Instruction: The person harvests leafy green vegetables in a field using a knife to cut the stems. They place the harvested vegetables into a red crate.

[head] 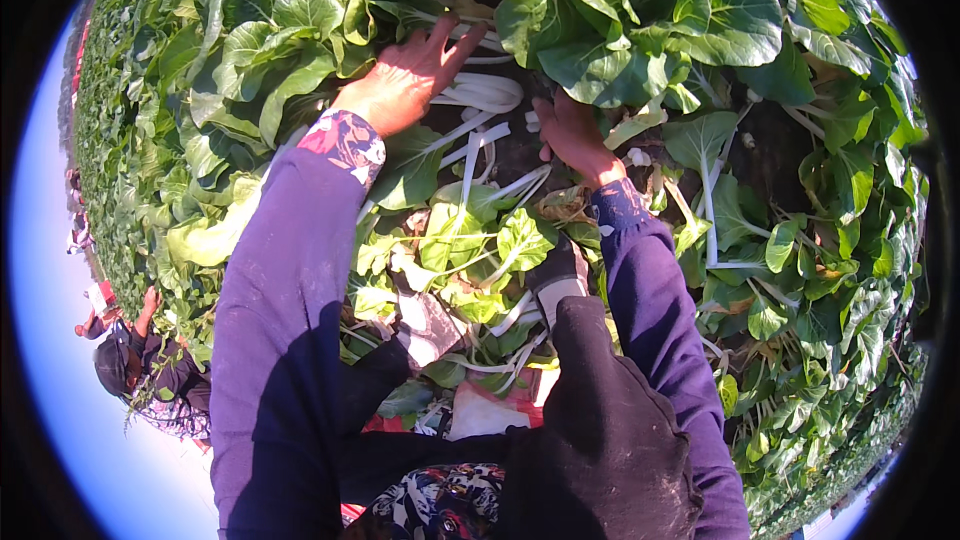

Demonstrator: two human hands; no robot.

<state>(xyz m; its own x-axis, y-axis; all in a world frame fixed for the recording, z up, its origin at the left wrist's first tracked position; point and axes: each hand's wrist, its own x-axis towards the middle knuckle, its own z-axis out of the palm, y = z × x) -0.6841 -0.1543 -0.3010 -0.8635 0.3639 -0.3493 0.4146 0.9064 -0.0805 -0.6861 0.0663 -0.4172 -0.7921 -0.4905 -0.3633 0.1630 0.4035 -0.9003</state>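
Note:
My left hand (411,76) lies across a bok choy plant with thick white stalks (484,92), its fingers spread toward more pale stalks. Its thumb and any grip underneath are hidden. To the right, my right hand (574,136) is low over the dark soil (517,154), beside the bases of the stalks, with fingers curled. Whether it holds something is unclear, since leaves and shade cover part of it. A small white piece (532,121) is by its fingertips. A large leafy bok choy (637,22) stands just beyond this hand.
Loose leaves with white stems (469,217) litter the ground between my arms. My shoes (559,274) stand among them. Dense leafy rows spread left and right. Another person (154,382) is bent over at the far left. A red and white sack (487,412) lies below me.

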